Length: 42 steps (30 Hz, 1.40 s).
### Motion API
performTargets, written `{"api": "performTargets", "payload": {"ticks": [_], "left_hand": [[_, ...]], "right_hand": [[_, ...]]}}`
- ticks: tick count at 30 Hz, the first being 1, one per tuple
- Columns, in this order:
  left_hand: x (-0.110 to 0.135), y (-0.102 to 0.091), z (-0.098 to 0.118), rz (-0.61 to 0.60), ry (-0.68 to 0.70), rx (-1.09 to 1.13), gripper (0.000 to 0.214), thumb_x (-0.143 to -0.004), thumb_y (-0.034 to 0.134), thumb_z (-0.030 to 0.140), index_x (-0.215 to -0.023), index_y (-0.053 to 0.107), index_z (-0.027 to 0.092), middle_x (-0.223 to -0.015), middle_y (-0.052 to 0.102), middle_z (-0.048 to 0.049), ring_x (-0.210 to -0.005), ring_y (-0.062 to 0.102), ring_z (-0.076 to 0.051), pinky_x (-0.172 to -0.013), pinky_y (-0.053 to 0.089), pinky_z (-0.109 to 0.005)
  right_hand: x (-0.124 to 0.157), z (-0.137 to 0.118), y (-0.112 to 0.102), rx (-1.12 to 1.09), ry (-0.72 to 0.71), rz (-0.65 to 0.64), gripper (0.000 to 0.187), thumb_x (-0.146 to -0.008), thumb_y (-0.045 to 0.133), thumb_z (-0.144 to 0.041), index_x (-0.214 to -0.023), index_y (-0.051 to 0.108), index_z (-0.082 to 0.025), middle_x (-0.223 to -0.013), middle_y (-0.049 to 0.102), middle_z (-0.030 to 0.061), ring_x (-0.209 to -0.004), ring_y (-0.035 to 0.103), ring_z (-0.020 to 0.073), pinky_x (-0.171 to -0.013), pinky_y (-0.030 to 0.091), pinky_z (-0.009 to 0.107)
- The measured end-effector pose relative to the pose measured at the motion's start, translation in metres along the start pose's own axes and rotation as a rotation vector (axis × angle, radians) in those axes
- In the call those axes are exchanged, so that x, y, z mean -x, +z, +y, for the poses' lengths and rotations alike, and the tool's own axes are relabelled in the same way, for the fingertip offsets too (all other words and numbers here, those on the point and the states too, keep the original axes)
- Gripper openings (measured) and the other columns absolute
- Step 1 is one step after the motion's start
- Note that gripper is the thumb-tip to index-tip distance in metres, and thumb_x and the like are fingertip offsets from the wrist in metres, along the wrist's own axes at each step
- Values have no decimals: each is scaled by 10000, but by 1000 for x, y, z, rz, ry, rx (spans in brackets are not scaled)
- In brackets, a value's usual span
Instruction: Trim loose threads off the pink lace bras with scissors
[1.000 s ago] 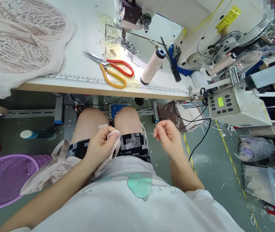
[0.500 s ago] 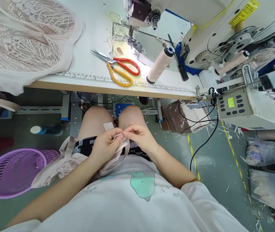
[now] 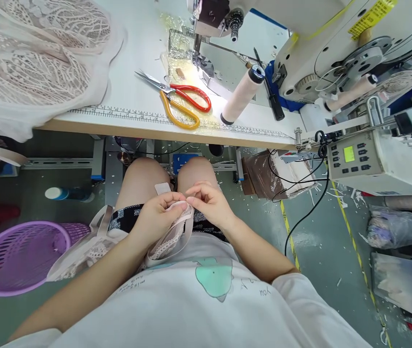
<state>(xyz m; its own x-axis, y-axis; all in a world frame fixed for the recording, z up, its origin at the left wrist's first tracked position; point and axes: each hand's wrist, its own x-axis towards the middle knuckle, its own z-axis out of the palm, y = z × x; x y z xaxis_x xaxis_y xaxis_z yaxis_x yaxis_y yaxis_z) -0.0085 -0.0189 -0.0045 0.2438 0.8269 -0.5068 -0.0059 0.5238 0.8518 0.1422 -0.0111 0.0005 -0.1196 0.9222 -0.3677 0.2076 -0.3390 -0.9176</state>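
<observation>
A pale pink lace garment piece (image 3: 169, 237) lies across my lap and trails off to the left over my thigh. My left hand (image 3: 157, 217) is closed around its upper edge. My right hand (image 3: 209, 203) pinches the same edge right beside the left, fingertips almost touching. Both hands sit over my knees, below the front edge of the sewing table (image 3: 82, 124).
On the table are red and yellow scissors (image 3: 180, 99), a cream thread cone (image 3: 242, 94), a heap of pink lace (image 3: 35, 63) and the sewing machine (image 3: 318, 43). A control box (image 3: 365, 162) hangs at the right. A purple basket (image 3: 17, 256) stands on the floor at left.
A second ago my right hand hovered apart to the right; it has come in to the left and pinched the lace edge beside my left hand. Since then it has hardly moved.
</observation>
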Motion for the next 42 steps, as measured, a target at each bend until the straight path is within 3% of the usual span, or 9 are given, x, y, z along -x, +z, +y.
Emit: {"api": "performTargets", "payload": {"ticks": [3, 6, 8, 11, 15, 19, 34, 39, 42], "left_hand": [[1, 0, 0, -7, -5, -20, 162, -638, 613, 320, -723, 621, 183, -666, 641, 2, -555, 533, -123, -525, 416, -216], [1, -1, 1, -9, -7, -27, 170, -640, 612, 327, -736, 615, 187, -638, 637, 7, -531, 524, -121, -492, 403, -214], [1, -1, 1, -11, -3, -35, 176, -643, 609, 329, -754, 610, 192, -633, 634, 9, -535, 526, -124, -488, 400, -214], [1, -1, -1, -25, 9, -62, 169, -657, 597, 331, -763, 600, 198, -624, 622, 13, -542, 525, -128, -494, 399, -219], [1, 0, -3, -52, 63, -98, 113, -677, 575, 305, -721, 582, 201, -658, 618, 16, -577, 523, -127, -537, 404, -220], [2, 0, 0, -93, 80, -132, 79, -678, 551, 271, -682, 566, 193, -634, 592, 25, -559, 495, -116, -545, 392, -219], [1, -2, 4, -39, 107, -140, 94, -672, 556, 287, -664, 572, 194, -613, 595, 13, -549, 500, -130, -520, 388, -226], [-3, -1, -2, -5, 67, -7, 101, -670, 579, 280, -710, 570, 188, -631, 593, 12, -568, 514, -127, -535, 400, -226], [-4, 1, -5, -24, 43, 48, 111, -667, 590, 277, -731, 577, 186, -640, 596, 13, -577, 524, -128, -554, 414, -232]], "right_hand": [[-1, -4, -7, -160, 236, -166, 377, -714, 553, -467, -992, 502, -218, -828, 544, -4, -477, 436, 52, -414, 290, 197], [-3, -7, -16, -172, 345, -340, 436, -671, 593, -496, -969, 505, -190, -678, 529, -38, -422, 399, 49, -383, 238, 189], [-4, -9, -22, -73, 273, -385, 356, -641, 648, -432, -847, 550, -159, -598, 495, -54, -454, 386, 46, -427, 285, 192], [0, -16, -30, 115, 134, -349, 212, -699, 612, -349, -726, 566, -144, -613, 510, -32, -537, 419, 60, -510, 345, 204], [3, -35, -32, 474, -138, -269, 100, -772, 530, -239, -740, 575, -156, -643, 491, -20, -576, 427, 77, -540, 355, 208], [-5, -44, -29, 723, -427, -256, 114, -806, 477, -185, -718, 546, -158, -672, 502, 4, -680, 465, 110, -635, 381, 230], [-1, -41, -28, 871, -432, -235, 158, -837, 437, -187, -713, 533, -169, -685, 511, 30, -694, 481, 136, -638, 396, 248], [22, -26, -11, 982, -521, -355, 193, -853, 395, -200, -740, 547, -163, -728, 531, 53, -681, 479, 137, -612, 395, 242], [25, -19, -2, 1118, -550, -361, 227, -850, 378, -179, -698, 546, -165, -689, 503, 46, -628, 455, 136, -573, 372, 248]]}}
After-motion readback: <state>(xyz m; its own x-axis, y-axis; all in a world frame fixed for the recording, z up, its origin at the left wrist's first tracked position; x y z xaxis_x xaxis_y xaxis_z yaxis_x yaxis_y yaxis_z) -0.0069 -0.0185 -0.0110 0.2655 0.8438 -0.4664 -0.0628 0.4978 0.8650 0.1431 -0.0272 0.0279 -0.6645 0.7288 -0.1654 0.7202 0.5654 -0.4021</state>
